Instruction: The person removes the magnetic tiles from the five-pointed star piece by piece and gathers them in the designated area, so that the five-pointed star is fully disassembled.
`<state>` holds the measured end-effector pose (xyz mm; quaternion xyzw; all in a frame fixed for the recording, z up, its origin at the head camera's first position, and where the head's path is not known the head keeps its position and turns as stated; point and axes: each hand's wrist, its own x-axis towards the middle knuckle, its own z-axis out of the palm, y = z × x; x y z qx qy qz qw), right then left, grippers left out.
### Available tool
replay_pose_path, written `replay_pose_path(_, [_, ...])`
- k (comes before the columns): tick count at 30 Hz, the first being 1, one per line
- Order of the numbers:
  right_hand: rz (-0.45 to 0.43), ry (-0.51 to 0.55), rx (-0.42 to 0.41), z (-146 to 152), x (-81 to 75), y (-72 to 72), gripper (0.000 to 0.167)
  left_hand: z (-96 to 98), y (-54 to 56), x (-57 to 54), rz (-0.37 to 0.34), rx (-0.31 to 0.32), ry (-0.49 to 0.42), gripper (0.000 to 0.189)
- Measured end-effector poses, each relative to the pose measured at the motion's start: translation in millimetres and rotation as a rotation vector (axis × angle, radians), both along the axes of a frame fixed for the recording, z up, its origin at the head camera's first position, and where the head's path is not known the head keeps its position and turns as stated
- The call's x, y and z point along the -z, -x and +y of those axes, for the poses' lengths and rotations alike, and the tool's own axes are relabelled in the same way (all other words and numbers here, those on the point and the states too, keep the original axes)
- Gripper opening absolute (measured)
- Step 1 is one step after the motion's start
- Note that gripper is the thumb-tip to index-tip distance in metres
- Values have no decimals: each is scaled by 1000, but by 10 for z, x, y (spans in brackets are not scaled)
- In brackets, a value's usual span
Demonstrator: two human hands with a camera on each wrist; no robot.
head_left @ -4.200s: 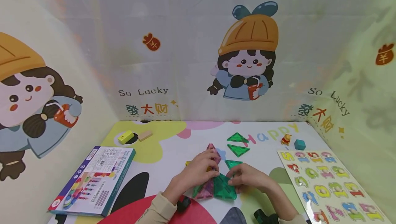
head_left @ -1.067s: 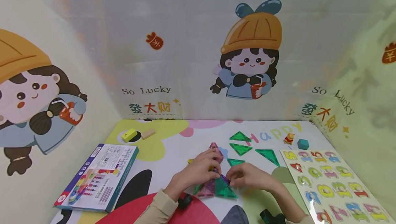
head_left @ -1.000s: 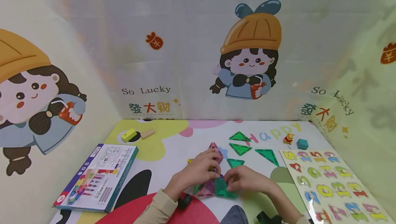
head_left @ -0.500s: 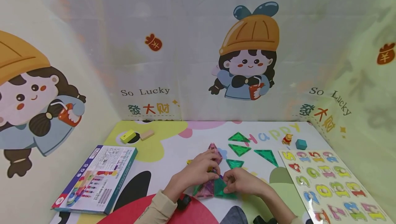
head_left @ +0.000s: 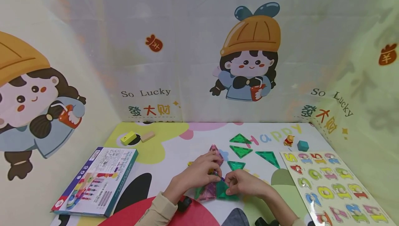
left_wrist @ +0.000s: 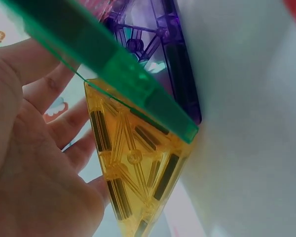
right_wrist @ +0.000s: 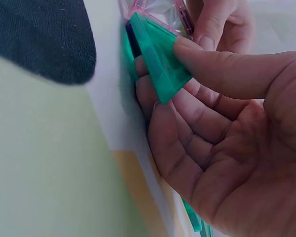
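Observation:
Magnetic tiles stand together in the middle of the table, among them a pink triangle (head_left: 216, 153), a yellow triangle (left_wrist: 134, 163) and a purple tile (left_wrist: 180, 69). My left hand (head_left: 202, 168) reaches over this cluster and holds it, fingers curved behind the tiles. In the left wrist view a green tile's edge crosses in front of the thumb. My right hand (head_left: 244, 183) pinches a green triangular magnetic tile (right_wrist: 160, 59) between thumb and fingers, at the cluster's right side. The left hand covers much of the cluster's middle in the head view.
Loose green triangles (head_left: 240, 151) lie behind and right of the hands, one (head_left: 268, 158) furthest right. A boxed toy (head_left: 96, 181) sits left, a number puzzle board (head_left: 335, 184) right. Farther back are a yellow block (head_left: 128, 138), a bear figure (head_left: 289, 140) and a teal cube (head_left: 302, 145).
Since the earliest frame, a green triangle has come to lie on the table at the right. My right hand has lately shifted slightly left and down onto the green tile; the left stays put.

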<state>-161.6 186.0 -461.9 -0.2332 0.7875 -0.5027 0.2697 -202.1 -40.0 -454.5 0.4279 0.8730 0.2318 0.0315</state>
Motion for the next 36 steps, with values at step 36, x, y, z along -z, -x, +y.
replay_pose_path(36, [47,-26,-107,243,-93,32,26,44,-72,-22,83,-61,70,13])
